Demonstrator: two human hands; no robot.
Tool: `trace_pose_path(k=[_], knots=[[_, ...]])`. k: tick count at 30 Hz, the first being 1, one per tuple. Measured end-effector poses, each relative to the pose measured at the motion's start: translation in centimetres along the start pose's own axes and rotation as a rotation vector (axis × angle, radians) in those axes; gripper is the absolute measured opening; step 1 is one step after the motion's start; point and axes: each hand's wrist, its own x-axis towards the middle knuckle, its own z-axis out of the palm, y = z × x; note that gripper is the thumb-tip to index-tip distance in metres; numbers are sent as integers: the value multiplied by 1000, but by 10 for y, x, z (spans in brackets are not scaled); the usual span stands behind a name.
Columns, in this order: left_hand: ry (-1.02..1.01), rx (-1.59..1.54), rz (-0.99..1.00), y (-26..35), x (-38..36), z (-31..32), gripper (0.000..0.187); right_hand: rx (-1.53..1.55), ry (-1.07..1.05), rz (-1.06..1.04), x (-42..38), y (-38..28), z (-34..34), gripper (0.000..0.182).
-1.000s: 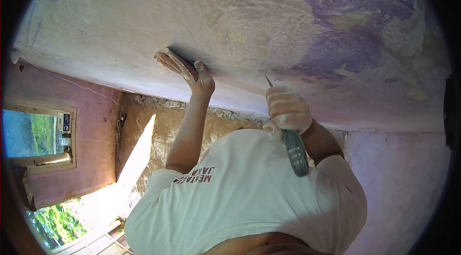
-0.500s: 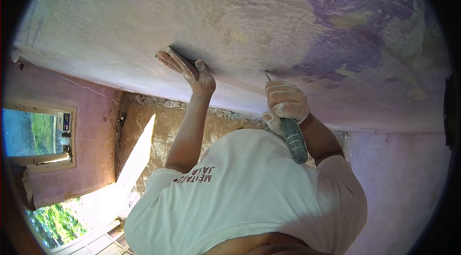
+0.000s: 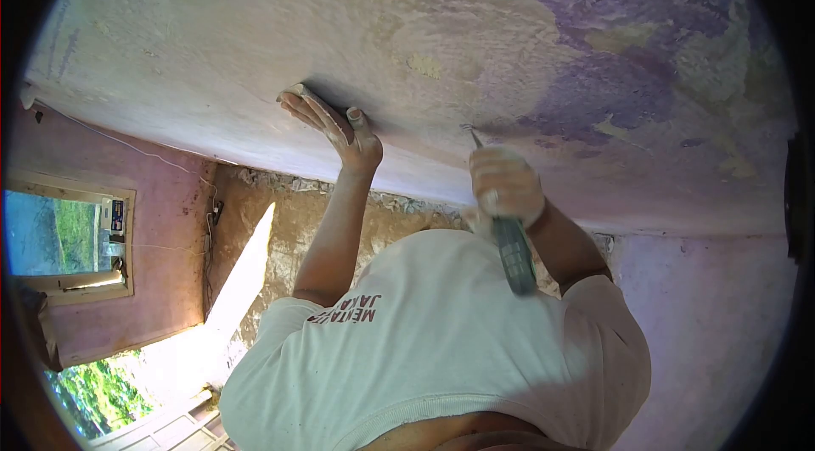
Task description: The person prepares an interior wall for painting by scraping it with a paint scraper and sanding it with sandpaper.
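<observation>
A plastered surface (image 3: 255, 35) with pale and purple patches fills the upper view. Against it my left hand (image 3: 331, 122) lies flat, dusty, with its fingers stretched out and its thumb apart. To the right, my dusty right hand (image 3: 507, 184) is wrapped round a hand tool (image 3: 515, 260) with a dark grey-green handle. Its thin metal tip reaches up to the plaster, near the edge of the purple patch. The handle hangs out below my fist, in front of my white shirt (image 3: 450, 324). My right hand is blurred by motion.
At the left, a framed window (image 3: 64, 235) sits in a pink wall (image 3: 161, 154), with a cable running along it. Behind my arms stands a rough brown wall (image 3: 293, 213) with a bright sunlit strip. A bright opening with greenery shows at the lower left.
My right hand and the tool have shifted and tilted slightly, the handle's lower end moving left and the hand becoming blurred. My left hand has barely moved.
</observation>
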Motion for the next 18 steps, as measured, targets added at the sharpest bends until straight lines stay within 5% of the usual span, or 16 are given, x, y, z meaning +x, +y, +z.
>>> trace_pose_path(k=[18], knots=[[51,-26,57,0,2,2,67,-23,-85,29,-1,-2,-3,31]])
